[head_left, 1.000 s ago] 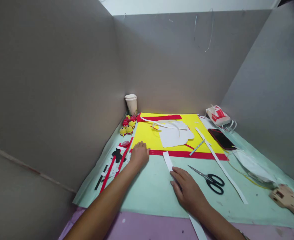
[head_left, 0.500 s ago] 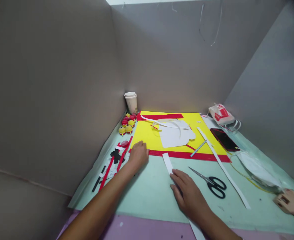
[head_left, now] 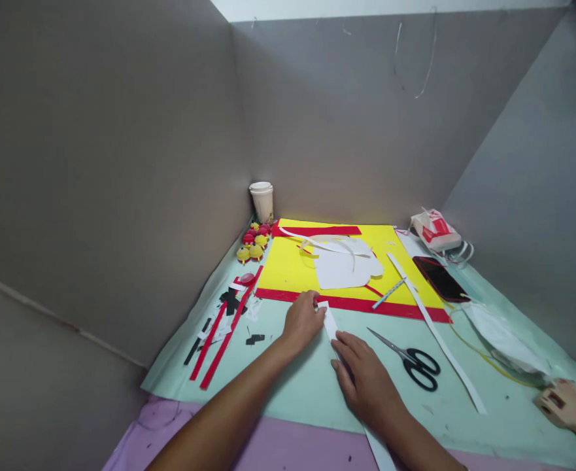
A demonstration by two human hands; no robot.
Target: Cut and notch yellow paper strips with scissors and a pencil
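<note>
A long white paper strip (head_left: 330,320) runs from near the yellow sheet's front border down past the table edge. At its far end, my left hand (head_left: 303,322) has its fingers curled in and the fingertips on the paper. Lower down, my right hand (head_left: 369,376) grips the same strip, partly hiding it, with thumb and fingers bent. Black-handled scissors (head_left: 418,366) lie just right of my right hand, blades pointing away to the left. Beyond my hands lies a yellow sheet (head_left: 288,265) with red borders.
On the yellow sheet is a white paper cutout (head_left: 349,268). Another white strip (head_left: 435,327), a phone (head_left: 439,278) and a face mask (head_left: 503,333) lie right. Red strips (head_left: 226,340), black scraps (head_left: 233,301) and a paper cup (head_left: 262,201) are left. Walls stand around.
My left hand has moved right, from the yellow sheet's left front corner to the strip's far end. My right hand stays on the strip. The view has shifted slightly.
</note>
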